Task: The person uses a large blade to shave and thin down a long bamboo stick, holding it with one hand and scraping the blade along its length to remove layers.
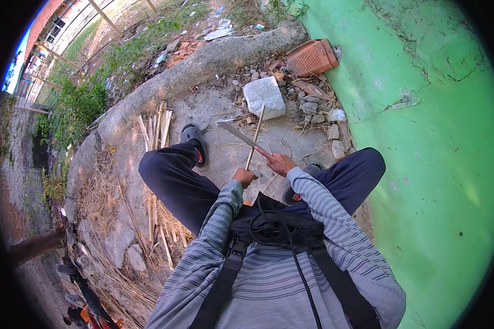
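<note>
My left hand (245,177) is closed round the lower end of a thin pale stick, seemingly bamboo or wood (258,128), which points up and away from me. In my right hand (280,164) is the handle of a long-bladed knife (237,133), its blade slanting to the far left. The blade crosses the stick just above my hands; whether it touches the stick I cannot tell. Beyond the stick's tip lies a whitish stone block (264,97) on the ground.
Split pale strips (158,127) lie left of my shoe (194,143), with more strips and shavings (164,219) beside my left leg. A green wall (422,164) stands close on the right. Rubble (311,104) and an orange-brown clay piece (312,57) lie at its foot. A rough raised edge (203,63) curves round the far side.
</note>
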Demonstrator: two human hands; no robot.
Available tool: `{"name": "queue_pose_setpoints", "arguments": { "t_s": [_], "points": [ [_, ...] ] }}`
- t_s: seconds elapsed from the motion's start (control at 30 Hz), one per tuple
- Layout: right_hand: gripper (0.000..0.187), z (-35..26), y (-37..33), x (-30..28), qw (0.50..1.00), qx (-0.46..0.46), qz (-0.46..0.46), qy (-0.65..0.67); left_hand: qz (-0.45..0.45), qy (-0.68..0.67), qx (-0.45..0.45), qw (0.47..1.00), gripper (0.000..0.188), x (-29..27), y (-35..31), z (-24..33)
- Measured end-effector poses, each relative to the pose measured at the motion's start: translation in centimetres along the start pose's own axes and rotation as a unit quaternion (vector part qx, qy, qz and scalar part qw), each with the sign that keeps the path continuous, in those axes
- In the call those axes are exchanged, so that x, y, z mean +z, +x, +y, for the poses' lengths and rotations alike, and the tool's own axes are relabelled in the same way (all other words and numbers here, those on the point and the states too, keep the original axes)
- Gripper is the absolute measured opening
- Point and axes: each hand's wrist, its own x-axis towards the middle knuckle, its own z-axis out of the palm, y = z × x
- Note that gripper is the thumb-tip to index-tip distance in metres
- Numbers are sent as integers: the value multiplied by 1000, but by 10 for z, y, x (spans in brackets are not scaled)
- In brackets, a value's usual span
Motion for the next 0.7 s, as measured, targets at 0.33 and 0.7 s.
{"name": "queue_pose_setpoints", "arguments": {
  "t_s": [0.33, 0.7],
  "points": [
    [73, -5, -1, -10, 999, -2, -37, -3, 2, -4, 0, 1000, 33, -2, 7, -10],
    [66, 5, -6, 9, 981, 126, 59, 133, 18, 17, 17, 1000, 26, 2, 12, -7]
  ]
}}
